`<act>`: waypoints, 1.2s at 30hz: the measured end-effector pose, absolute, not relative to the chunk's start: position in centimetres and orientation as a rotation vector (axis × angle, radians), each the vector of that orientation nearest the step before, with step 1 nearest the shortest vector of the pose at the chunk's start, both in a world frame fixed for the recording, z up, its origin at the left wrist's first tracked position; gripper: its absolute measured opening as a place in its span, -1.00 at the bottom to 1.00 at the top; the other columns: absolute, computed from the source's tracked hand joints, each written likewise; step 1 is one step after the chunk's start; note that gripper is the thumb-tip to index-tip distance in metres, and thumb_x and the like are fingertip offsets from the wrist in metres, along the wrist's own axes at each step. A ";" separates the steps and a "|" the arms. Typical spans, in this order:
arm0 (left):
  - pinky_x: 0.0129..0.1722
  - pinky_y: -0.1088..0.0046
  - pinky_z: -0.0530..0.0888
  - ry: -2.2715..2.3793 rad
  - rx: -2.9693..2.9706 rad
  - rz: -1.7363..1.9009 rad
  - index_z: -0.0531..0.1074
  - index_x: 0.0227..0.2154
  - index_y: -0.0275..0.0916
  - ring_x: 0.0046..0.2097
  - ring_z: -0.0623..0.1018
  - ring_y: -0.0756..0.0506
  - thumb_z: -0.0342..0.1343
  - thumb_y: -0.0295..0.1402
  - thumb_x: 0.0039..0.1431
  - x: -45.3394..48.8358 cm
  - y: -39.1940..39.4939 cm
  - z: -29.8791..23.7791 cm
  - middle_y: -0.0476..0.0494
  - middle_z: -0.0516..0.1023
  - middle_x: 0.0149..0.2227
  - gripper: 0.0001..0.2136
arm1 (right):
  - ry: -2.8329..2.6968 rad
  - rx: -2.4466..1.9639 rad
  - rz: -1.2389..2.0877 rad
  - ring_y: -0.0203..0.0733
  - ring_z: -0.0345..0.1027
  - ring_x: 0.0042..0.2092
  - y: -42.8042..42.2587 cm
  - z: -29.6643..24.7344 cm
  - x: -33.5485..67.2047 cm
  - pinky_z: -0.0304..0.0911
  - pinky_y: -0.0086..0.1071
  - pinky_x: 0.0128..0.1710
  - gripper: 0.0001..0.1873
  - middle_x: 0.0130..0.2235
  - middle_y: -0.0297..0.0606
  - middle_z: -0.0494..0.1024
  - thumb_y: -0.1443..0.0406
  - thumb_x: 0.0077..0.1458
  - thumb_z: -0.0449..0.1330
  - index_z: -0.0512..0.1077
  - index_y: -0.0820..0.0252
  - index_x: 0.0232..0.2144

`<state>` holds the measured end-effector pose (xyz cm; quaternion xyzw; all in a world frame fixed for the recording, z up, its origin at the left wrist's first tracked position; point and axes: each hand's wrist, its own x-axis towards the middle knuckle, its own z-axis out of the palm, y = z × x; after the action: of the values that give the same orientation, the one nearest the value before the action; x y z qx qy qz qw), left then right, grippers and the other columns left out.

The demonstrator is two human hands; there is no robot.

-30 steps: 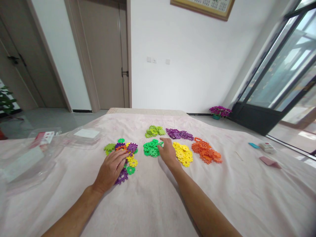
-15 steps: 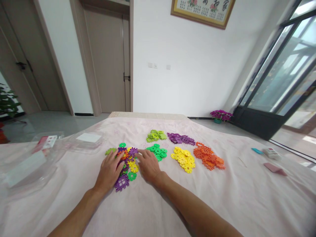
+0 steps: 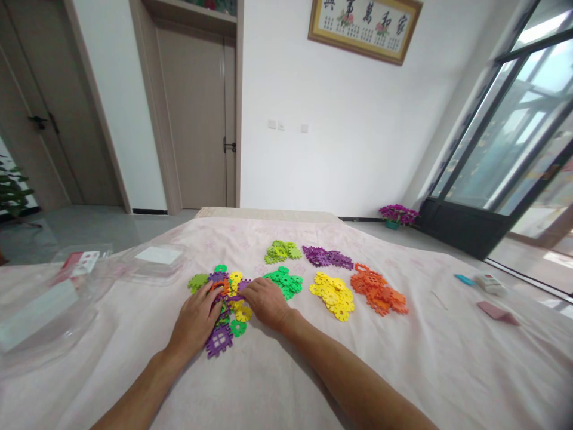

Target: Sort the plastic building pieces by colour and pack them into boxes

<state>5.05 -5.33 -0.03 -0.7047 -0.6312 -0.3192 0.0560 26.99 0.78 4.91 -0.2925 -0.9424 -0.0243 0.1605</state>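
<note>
My left hand (image 3: 197,313) is at the left side of a mixed heap of plastic building pieces, its fingers closed on an orange square piece (image 3: 219,287) that looks tilted. Across the heap, my right hand (image 3: 267,303) has its fingers curled together over a purple square piece (image 3: 244,286). Around them lie yellow notched discs (image 3: 243,314), a green disc (image 3: 238,328), a light green piece (image 3: 197,282) and a purple window-shaped piece (image 3: 219,340). My fingers cover part of the heap.
Sorted piles in light green (image 3: 282,251), purple (image 3: 327,257), green (image 3: 286,282), yellow (image 3: 332,295) and orange (image 3: 378,289) lie beyond and right. Clear plastic packages (image 3: 154,263) are at left. A blue object (image 3: 464,279) and a pink cloth (image 3: 498,313) lie far right.
My right fingers have gone from extended to curled over the purple piece. The orange piece under my left fingers now looks tilted. The view has tipped slightly upward.
</note>
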 end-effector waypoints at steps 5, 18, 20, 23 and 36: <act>0.20 0.06 0.35 -1.914 -2.139 -1.025 0.47 0.06 -0.16 0.20 0.42 -0.21 -0.03 -0.28 0.30 4.9 -5.3 -0.2 -0.21 0.42 0.19 -0.66 | -2.268 -1.178 0.194 -0.15 0.41 -0.03 1.8 4.7 30.3 0.22 -0.35 0.01 -0.69 -0.07 -0.22 0.59 0.22 0.30 0.06 0.45 0.07 0.03; 0.21 0.05 0.34 -1.950 -2.157 -0.965 0.46 0.06 -0.17 0.22 0.40 -0.23 -0.09 -0.22 0.31 4.7 -5.2 -0.4 -0.24 0.40 0.21 -0.63 | -1.458 -1.492 0.394 -0.09 0.45 -0.07 7.6 4.5 38.3 0.37 -0.25 -0.08 -0.51 0.00 -0.07 0.53 0.31 0.12 0.02 0.40 0.24 0.10; 0.20 0.03 0.33 -1.962 -2.164 -0.950 0.45 0.06 -0.20 0.23 0.39 -0.24 -0.10 -0.23 0.32 4.9 -5.3 -0.2 -0.26 0.39 0.22 -0.63 | -1.588 -1.444 0.354 -0.10 0.42 0.00 6.6 3.6 36.5 0.31 -0.24 0.04 -0.55 0.03 -0.08 0.52 0.37 0.13 0.01 0.44 0.23 0.05; 0.19 0.04 0.35 -1.974 -2.154 -0.961 0.46 0.03 -0.20 0.21 0.41 -0.24 -0.10 -0.26 0.30 5.1 -5.5 0.2 -0.25 0.43 0.18 -0.65 | -1.902 -1.293 0.308 -0.14 0.37 0.08 4.4 2.9 33.1 0.21 -0.26 0.15 -0.60 0.02 -0.12 0.54 0.41 0.17 0.03 0.47 0.20 0.01; 0.12 0.22 0.39 -2.059 -2.041 -1.077 0.43 -0.20 -0.18 0.07 0.48 -0.18 -0.03 -0.39 0.15 4.6 -5.3 0.2 -0.17 0.49 0.00 -0.80 | -2.539 -1.024 -0.058 -0.12 0.35 -0.04 0.0 3.2 26.5 0.16 -0.26 0.06 -0.72 -0.16 -0.20 0.59 0.16 0.35 0.03 0.48 0.13 -0.10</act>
<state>4.65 -5.26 0.21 -0.6597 -0.6655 -0.3483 0.0244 26.52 0.05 3.17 -0.3664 -0.9084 -0.0208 0.2002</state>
